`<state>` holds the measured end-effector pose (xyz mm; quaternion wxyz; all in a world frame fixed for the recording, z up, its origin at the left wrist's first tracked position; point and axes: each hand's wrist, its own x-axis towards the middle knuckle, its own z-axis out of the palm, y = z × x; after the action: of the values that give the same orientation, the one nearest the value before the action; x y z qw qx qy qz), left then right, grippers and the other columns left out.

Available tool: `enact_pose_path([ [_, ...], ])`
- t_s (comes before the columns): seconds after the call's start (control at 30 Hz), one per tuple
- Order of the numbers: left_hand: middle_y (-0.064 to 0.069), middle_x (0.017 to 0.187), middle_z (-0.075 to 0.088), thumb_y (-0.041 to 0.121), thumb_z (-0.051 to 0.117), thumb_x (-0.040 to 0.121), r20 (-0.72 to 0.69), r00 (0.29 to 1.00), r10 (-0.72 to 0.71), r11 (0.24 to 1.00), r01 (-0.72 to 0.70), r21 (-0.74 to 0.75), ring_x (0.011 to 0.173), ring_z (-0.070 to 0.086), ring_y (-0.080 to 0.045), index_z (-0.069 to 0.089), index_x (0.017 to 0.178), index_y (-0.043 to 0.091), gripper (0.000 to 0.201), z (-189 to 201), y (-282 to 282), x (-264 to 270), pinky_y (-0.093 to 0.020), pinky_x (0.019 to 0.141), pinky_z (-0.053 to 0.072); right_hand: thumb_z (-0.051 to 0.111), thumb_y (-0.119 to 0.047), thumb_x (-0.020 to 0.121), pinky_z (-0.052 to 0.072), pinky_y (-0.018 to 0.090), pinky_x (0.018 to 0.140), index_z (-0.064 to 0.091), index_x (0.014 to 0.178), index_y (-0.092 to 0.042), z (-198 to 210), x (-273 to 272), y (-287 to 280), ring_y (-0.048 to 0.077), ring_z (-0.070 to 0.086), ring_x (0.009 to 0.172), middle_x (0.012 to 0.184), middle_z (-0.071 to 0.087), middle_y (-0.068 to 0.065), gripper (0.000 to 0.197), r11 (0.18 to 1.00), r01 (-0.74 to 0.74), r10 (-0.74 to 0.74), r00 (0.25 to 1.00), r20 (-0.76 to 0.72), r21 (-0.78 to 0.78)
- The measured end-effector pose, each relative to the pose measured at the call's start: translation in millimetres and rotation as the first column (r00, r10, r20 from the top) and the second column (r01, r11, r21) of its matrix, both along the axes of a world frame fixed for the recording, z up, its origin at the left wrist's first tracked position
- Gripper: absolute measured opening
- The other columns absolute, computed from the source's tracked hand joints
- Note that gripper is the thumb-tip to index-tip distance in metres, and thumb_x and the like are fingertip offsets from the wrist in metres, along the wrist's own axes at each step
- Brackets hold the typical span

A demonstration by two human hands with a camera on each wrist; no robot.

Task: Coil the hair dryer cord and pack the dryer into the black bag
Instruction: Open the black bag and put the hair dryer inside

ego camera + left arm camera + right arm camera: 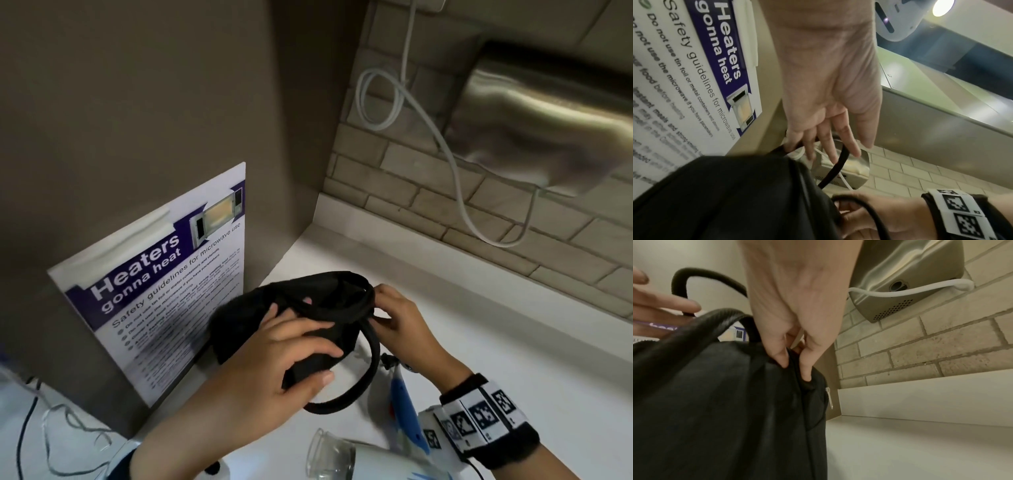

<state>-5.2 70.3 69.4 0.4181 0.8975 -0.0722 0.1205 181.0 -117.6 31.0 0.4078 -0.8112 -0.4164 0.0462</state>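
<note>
The black bag (308,315) stands on the white counter (479,308) with its mouth open. My left hand (291,346) lies over its near side, fingers fairly straight on the rim and strap (842,155). My right hand (387,315) pinches the bag's right rim between thumb and fingers (783,360), beside a zip pull (829,397). One handle (359,387) loops down toward me. The white hair dryer (376,462) with its clear nozzle (329,455) lies at the bottom edge, outside the bag. I cannot make out its cord.
A microwave safety poster (164,284) leans against the brown wall just left of the bag. A steel hand dryer (548,120) with a white cable (445,154) hangs on the tiled wall. A blue-and-white object (402,401) lies under my right wrist. Loose wires (51,428) trail at lower left.
</note>
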Motion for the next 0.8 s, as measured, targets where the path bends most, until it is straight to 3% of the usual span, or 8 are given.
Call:
enact_pose_path([
  [0.13, 0.029, 0.141, 0.039, 0.049, 0.046, 0.086, 0.051, 0.995, 0.08, 0.995, -0.083, 0.059, 0.14, 0.019, 0.008, 0.054, 0.123, 0.042, 0.038, -2.0, 9.3, 2.1, -0.017, 0.117, 0.006, 0.063, -0.001, 0.083, 0.056, 0.035, 0.071, 0.064, 0.083, -0.014, 1.4, -3.7, -5.5, 0.016, 0.059, 0.088, 0.094, 0.057, 0.004, 0.013, 0.995, -0.096, 0.095, 0.995, -0.028, -0.034],
  [0.27, 0.029, 0.146, 0.028, 0.055, 0.035, 0.086, 0.029, 0.987, 0.157, 0.977, -0.16, 0.139, 0.142, 0.004, 0.01, 0.047, 0.131, 0.042, 0.048, -11.3, 20.6, 5.6, -0.021, 0.111, 0.017, 0.062, 0.009, 0.08, 0.053, 0.026, 0.079, 0.071, 0.081, -0.012, 8.8, 0.1, -13.1, 0.016, 0.062, 0.09, 0.092, 0.06, 0.001, 0.024, 0.981, -0.155, 0.139, 0.98, -0.139, -0.113],
  [0.4, 0.03, 0.139, 0.035, 0.058, 0.04, 0.087, -0.042, 0.978, 0.203, 0.976, -0.199, 0.093, 0.135, 0.019, 0.016, 0.048, 0.13, 0.042, 0.047, -24.1, 25.2, 9.2, -0.008, 0.104, 0.022, 0.038, 0.015, 0.087, 0.053, 0.024, 0.085, 0.069, 0.086, -0.007, 14.4, 6.6, -14.0, 0.02, 0.064, 0.102, 0.099, 0.065, 0.006, 0.038, 0.999, 0.034, -0.013, 0.849, -0.529, 0.029],
  [0.47, 0.029, 0.131, 0.046, 0.049, 0.052, 0.09, -0.082, 0.973, 0.216, 0.976, -0.216, 0.006, 0.124, 0.035, 0.02, 0.052, 0.127, 0.038, 0.039, -29.0, 22.1, 9.9, -0.007, 0.102, 0.031, 0.04, -0.003, 0.097, 0.054, 0.029, 0.088, 0.069, 0.094, -0.018, 9.2, 9.8, -10.4, 0.018, 0.062, 0.108, 0.113, 0.063, 0.006, 0.032, 0.979, 0.205, -0.177, 0.816, -0.551, -0.012],
  [0.53, 0.028, 0.117, 0.057, 0.045, 0.057, 0.087, -0.106, 0.967, 0.232, 0.972, -0.235, -0.021, 0.108, 0.047, 0.021, 0.056, 0.123, 0.035, 0.037, -35.2, 18.5, 10.6, -0.003, 0.091, 0.039, 0.04, -0.032, 0.101, 0.052, 0.029, 0.091, 0.065, 0.11, -0.026, -0.8, 12.2, -6.7, 0.016, 0.061, 0.109, 0.117, 0.063, -0.001, 0.027, 0.964, 0.156, -0.249, 0.811, -0.529, -0.215],
  [0.63, 0.017, 0.092, 0.069, 0.048, 0.06, 0.084, -0.146, 0.958, 0.246, 0.965, -0.256, -0.052, 0.083, 0.063, 0.006, 0.063, 0.11, 0.031, 0.03, -42.5, 17.7, 11.5, -0.014, 0.071, 0.051, 0.036, -0.057, 0.095, 0.053, 0.027, 0.079, 0.067, 0.112, -0.023, -16.7, 14.3, 3.5, 0.014, 0.067, 0.086, 0.103, 0.072, -0.002, 0.049, 0.96, 0.049, -0.248, 0.607, -0.755, -0.276],
  [0.7, 0.008, 0.078, 0.07, 0.051, 0.058, 0.084, -0.15, 0.957, 0.248, 0.963, -0.26, -0.066, 0.063, 0.064, -0.009, 0.063, 0.095, 0.029, 0.025, -44.4, 19.3, 10.7, -0.03, 0.06, 0.053, 0.042, -0.052, 0.096, 0.052, 0.023, 0.067, 0.07, 0.104, -0.016, -16.8, 14.9, 10.1, 0.011, 0.067, 0.074, 0.092, 0.073, 0.0, 0.047, 0.964, 0.127, -0.265, 0.542, -0.798, -0.234],
  [0.8, -0.002, 0.069, 0.069, 0.056, 0.054, 0.084, -0.157, 0.958, 0.242, 0.962, -0.258, -0.094, 0.052, 0.061, -0.017, 0.056, 0.079, 0.027, 0.029, -46.1, 21.0, 8.5, -0.04, 0.054, 0.05, 0.051, -0.029, 0.097, 0.052, 0.02, 0.067, 0.07, 0.096, -0.004, -11.9, 20.1, 18.0, 0.016, 0.067, 0.078, 0.092, 0.071, 0.011, 0.031, 0.958, 0.236, -0.276, 0.611, -0.742, -0.162],
])
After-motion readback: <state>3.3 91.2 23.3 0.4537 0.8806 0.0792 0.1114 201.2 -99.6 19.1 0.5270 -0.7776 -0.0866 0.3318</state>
